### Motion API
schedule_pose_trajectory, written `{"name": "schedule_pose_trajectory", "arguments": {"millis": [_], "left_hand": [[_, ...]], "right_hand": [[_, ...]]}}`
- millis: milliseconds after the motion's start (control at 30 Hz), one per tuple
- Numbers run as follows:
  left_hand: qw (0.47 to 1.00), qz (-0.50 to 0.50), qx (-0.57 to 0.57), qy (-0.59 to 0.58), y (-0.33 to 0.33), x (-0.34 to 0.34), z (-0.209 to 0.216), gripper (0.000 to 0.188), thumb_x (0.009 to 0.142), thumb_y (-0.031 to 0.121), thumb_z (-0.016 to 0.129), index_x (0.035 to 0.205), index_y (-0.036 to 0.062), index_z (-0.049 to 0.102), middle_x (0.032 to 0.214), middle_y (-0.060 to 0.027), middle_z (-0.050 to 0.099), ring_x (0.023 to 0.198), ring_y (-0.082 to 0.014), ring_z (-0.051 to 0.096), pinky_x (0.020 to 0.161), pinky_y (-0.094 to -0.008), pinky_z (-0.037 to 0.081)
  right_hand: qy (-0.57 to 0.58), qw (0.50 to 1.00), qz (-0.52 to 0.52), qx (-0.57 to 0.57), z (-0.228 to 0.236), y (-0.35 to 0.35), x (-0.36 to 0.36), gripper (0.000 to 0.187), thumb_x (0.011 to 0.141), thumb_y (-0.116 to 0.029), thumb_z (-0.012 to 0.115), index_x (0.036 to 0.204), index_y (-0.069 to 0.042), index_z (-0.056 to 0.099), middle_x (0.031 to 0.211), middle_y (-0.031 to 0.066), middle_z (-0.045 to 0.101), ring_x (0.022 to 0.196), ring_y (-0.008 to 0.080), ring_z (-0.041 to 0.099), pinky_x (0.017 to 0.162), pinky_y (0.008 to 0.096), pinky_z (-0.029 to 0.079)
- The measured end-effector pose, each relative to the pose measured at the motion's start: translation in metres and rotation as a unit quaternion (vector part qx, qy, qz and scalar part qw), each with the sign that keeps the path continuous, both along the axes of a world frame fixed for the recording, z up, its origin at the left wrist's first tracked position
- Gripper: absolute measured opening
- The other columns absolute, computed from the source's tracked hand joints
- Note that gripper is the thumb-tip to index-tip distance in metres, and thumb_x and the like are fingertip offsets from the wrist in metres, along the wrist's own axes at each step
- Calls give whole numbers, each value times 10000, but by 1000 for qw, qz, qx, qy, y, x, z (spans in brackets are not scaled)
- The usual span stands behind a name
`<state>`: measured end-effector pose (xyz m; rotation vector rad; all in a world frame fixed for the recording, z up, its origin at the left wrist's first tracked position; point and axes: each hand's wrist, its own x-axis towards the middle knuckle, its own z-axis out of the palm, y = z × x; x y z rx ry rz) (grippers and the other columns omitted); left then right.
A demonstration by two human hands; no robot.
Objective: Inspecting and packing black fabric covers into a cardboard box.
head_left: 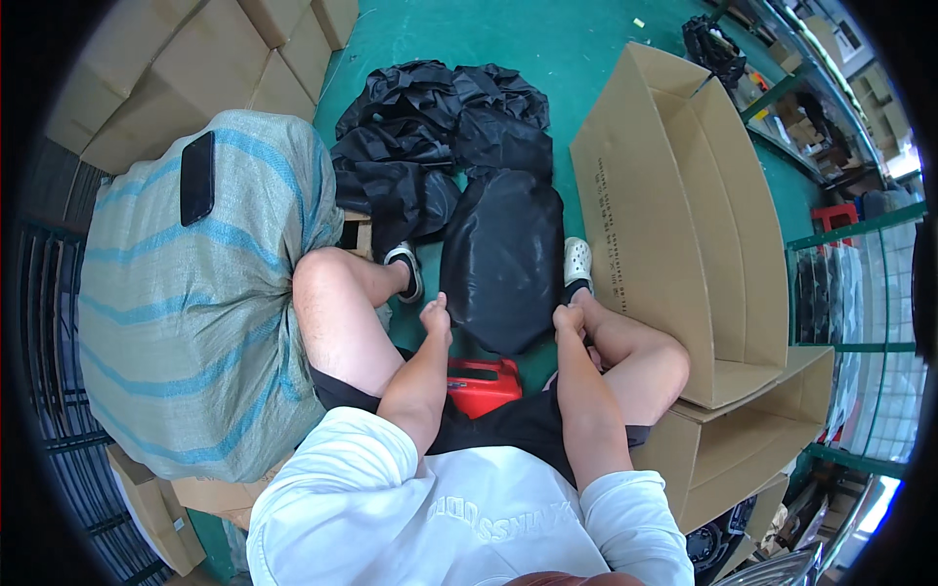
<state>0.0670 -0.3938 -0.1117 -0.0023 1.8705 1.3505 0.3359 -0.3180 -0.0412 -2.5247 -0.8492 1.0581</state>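
On the green floor [547, 39], the left hand [436, 317] and right hand [569, 318] are pinching the black cover [503, 256]; each grip closed on its edge, best pulling evenly.

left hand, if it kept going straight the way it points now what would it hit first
The left hand already grips the near edge of the black padded cover and points away from the body. Going straight on, it would meet that cover first, then probably the heap of black covers beyond, though depth is unclear.

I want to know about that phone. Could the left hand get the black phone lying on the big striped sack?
Probably yes: the left hand holds the black padded cover, but nothing blocks the way to the black phone on the striped woven sack.
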Motion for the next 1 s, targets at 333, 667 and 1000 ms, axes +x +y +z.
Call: {"name": "schedule_pose_trajectory", "arguments": {"millis": [333,667,1000], "left_hand": [[941,-137,-183,251,29,31,88,676,829,382,706,1359,48,454,1471,-196,387,1333,-385,391,1092,-501,313],[524,-694,-34,492,38,72,133,939,854,578,588,1566,200,108,1628,-141,-24,1500,-333,1,1190,-529,44],[638,-537,93,544,50,53,120,629,850,363,654,1370,76,447,1456,-159,373,1359,-349,346,1114,-485,271]], "right_hand": [[158,946,246,141,61,64,39,323,836,-141,704,1086,47,625,1003,119,661,919,204,620,833,346,490],[28,899,414,139,187,121,57,340,850,-243,690,1080,4,644,1000,191,693,987,309,659,856,383,509],[105,802,579,106,235,113,-36,447,859,-253,671,1205,19,592,1084,219,674,1035,360,635,891,405,490]]}}
